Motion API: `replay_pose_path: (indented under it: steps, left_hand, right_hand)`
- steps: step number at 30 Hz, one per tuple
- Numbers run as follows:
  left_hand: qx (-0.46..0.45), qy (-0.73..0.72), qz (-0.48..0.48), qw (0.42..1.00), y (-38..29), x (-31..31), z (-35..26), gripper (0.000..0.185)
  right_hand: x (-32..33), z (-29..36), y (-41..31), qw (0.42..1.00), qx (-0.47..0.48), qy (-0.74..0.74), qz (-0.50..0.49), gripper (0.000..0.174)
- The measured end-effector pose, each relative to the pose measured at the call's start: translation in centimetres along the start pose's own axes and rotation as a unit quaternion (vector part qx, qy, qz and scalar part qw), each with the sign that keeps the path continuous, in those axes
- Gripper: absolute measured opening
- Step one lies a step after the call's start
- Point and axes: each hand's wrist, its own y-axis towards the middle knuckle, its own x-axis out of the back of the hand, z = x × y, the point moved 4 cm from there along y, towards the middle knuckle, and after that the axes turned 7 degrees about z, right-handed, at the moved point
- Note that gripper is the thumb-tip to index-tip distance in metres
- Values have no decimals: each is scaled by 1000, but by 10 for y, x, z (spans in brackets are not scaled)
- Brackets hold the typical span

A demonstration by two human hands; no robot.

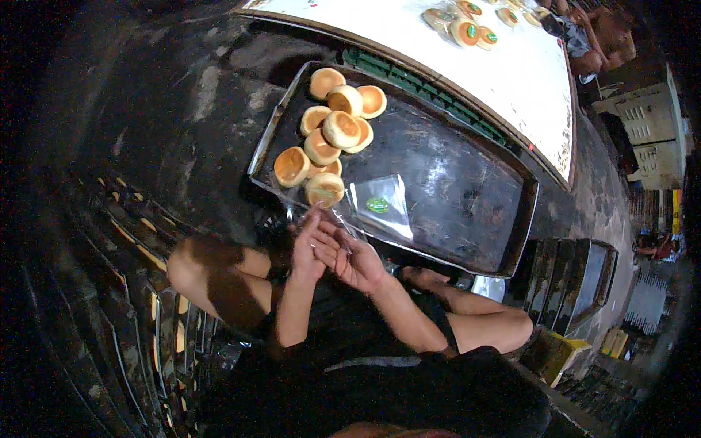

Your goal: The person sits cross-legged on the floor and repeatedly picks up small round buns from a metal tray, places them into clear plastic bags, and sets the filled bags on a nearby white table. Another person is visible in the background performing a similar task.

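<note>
My left hand (311,252) and my right hand (358,261) meet at the near edge of a dark metal baking tray (438,164). Between their fingers is a clear plastic bag (344,224), its outline hard to make out. A round bun (325,187) sits just beyond my fingertips with a faint green mark over it, seemingly inside the bag. Several browned flat-topped buns (340,130) lie heaped in the tray's left part. Flat on the tray right of my hands rests another clear bag (378,205) with a green printed label.
Beyond the tray stands a white-topped table (383,22) carrying several bagged buns (465,30). A green crate (421,90) is wedged between them. Stacked trays (569,284) are at the right, racked trays with buns (159,295) at the left. Another person (597,35) is at the far right.
</note>
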Motion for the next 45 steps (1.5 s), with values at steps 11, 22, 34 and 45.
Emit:
replay_pose_path:
  steps: [11, 22, 34, 45]
  left_hand:
    - [-394, 194, -308, 844, -23, -26, -69, 51]
    - [-177, 160, -224, 945, -21, -17, 1, 39]
    - [-257, 389, -165, 869, -2, -27, -1, 48]
    - [-234, 334, -195, 892, 21, -54, 17, 72]
  right_hand:
    - [65, 46, 67, 690, 245, -660, -166, 35]
    - [-28, 5, -52, 491, 465, -733, 74, 80]
    - [-32, 13, -85, 400, 559, -726, -9, 53]
    - [-51, 39, -68, 329, 548, -767, -48, 42]
